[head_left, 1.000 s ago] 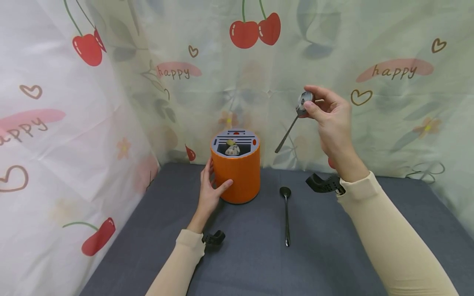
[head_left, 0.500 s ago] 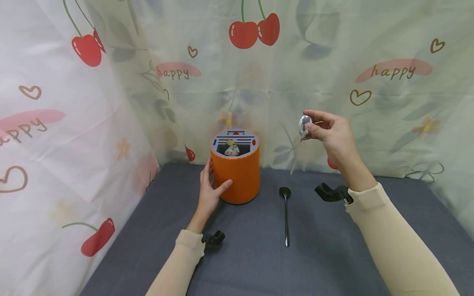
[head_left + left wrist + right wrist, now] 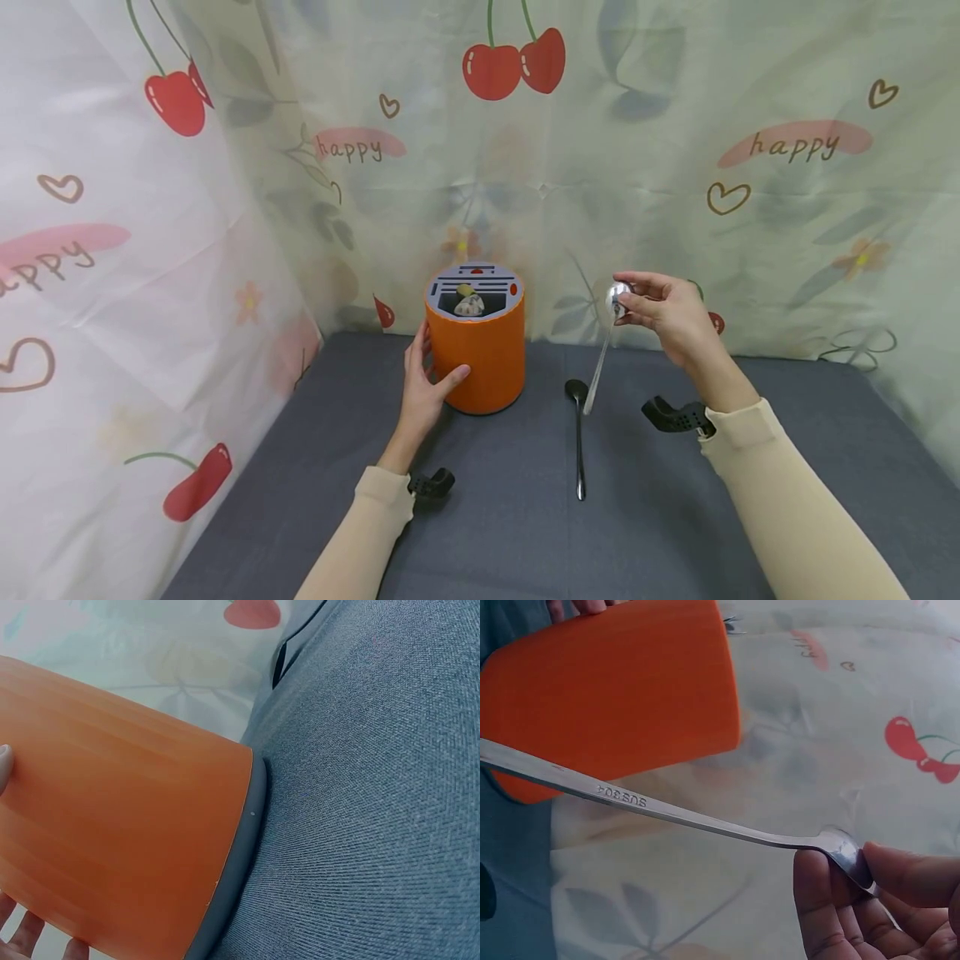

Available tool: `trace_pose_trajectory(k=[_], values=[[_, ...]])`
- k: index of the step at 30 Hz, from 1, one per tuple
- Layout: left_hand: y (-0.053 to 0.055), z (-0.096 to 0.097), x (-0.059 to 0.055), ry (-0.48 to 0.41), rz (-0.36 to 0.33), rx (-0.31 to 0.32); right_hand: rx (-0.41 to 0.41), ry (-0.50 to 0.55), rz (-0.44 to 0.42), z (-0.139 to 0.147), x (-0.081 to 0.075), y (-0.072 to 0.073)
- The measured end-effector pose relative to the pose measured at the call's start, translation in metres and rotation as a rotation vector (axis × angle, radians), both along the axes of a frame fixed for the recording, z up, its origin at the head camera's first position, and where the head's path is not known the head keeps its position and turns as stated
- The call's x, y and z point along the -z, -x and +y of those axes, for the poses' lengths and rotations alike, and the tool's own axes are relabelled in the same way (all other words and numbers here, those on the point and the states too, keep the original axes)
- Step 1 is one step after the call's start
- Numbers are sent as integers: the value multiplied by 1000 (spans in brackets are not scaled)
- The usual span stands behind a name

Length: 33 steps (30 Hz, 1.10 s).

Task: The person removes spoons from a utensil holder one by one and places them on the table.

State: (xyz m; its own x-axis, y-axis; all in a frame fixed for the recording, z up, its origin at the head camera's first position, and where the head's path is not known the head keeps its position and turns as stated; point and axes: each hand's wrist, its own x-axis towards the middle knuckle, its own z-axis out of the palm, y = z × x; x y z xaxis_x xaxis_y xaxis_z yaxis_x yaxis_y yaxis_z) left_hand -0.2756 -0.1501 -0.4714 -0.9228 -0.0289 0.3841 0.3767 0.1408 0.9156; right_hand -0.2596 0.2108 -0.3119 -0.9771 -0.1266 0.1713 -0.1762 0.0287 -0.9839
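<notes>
An orange cylindrical holder (image 3: 480, 367) with a grey slotted top (image 3: 480, 273) stands upright on the table. My left hand (image 3: 425, 385) holds its left side, thumb in front and fingers round the back. In its larger opening shows a whitish thing with dark marks (image 3: 470, 305) and a yellow-green bit; their kind is unclear. My right hand (image 3: 660, 312) pinches a silver spoon (image 3: 618, 293) by its bowl, right of the holder. The spoon's handle (image 3: 652, 806) hangs down and slants left. A second, dark-looking spoon (image 3: 580, 442) lies on the cloth, bowl at the far end.
A dark grey-blue cloth (image 3: 495, 517) covers the table. Printed curtains (image 3: 540, 167) with cherries and hearts enclose the back and left side. A thin looped cord (image 3: 862, 348) is at the back right. Black wrist mounts (image 3: 675, 415) stick out from the cuffs.
My right hand has come down with the spoon, whose handle now hangs lower, near the lying spoon's bowl in view. My left hand and the holder have stayed in place.
</notes>
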Motion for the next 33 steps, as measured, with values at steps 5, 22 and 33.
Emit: trace_pose_trajectory(k=[5,22,33], values=[[0,0,0,3,2,2,-27,-47,-25,4,12,1],[-1,0,0,0,-8,2,-18,-84,-114,23,59,2],[-1,0,-1,-7,2,6,-5,-49,-202,28,100,-1]])
